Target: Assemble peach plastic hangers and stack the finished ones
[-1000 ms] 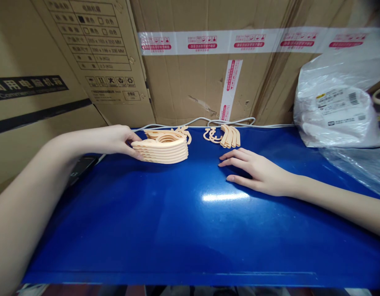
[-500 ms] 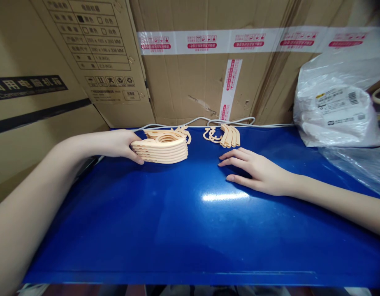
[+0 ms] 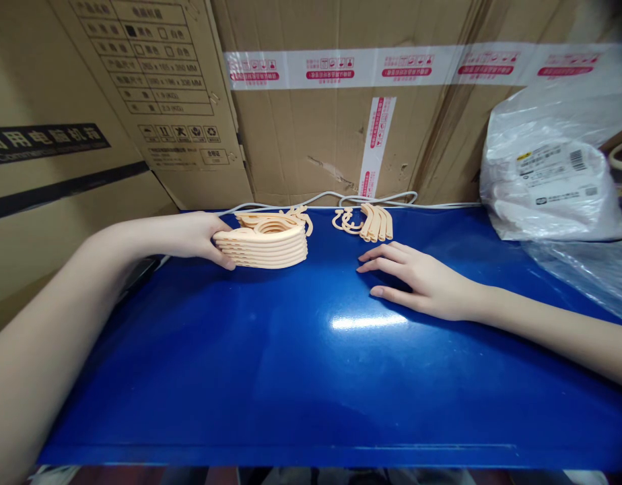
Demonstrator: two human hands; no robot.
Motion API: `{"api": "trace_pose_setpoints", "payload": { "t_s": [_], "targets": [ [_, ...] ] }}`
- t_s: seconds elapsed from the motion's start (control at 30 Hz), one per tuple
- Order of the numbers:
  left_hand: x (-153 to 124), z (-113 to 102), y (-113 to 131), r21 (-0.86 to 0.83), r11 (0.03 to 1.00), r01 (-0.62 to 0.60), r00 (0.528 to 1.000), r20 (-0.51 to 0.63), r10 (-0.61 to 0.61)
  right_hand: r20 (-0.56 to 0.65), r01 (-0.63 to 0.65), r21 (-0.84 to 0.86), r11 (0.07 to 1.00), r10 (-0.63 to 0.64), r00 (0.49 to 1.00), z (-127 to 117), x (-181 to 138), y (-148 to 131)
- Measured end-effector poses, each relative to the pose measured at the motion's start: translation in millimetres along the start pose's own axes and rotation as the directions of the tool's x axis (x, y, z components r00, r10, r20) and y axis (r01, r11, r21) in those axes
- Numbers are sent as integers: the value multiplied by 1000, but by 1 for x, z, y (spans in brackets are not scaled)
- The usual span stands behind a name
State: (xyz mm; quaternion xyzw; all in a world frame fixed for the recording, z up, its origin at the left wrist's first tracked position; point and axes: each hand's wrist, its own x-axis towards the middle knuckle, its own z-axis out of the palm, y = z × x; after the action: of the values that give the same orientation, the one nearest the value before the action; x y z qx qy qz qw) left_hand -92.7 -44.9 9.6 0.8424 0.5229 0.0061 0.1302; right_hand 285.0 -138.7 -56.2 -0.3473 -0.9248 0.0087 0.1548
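In the head view, my left hand [image 3: 197,236] is closed around the left end of a stack of cream plastic hangers [image 3: 270,250], thumb at the front and the other fingers mostly hidden behind. Several curved layers lie one on another, and hook-shaped ends [image 3: 301,217] stick out at the back right. My right hand [image 3: 417,279] hovers over or rests on the blue tabletop, fingers spread and holding nothing. Just beyond its fingertips lies a smaller group of cream hanger pieces [image 3: 375,223], with open hooks [image 3: 345,221] pointing left.
Cardboard boxes [image 3: 301,135] wall off the back, with another box [image 3: 48,81] at the left. A white cable [image 3: 291,202] runs along the rear of the blue tabletop [image 3: 291,377]. A clear plastic bag [image 3: 553,182] with a label sits at the right rear. Something dark lies beneath my left forearm.
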Motion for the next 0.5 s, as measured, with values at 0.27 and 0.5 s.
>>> {"api": "trace_pose_setpoints", "payload": {
  "t_s": [0.27,0.5],
  "targets": [
    [-9,-19,-10,56,998,27,988,151,-36,-2,0,-4,1000,0,1000,0,0,0],
    [-16,-26,-4,-53,997,49,998,-40,-51,-4,1,-3,1000,-1,1000,0,0,1]
  ]
}}
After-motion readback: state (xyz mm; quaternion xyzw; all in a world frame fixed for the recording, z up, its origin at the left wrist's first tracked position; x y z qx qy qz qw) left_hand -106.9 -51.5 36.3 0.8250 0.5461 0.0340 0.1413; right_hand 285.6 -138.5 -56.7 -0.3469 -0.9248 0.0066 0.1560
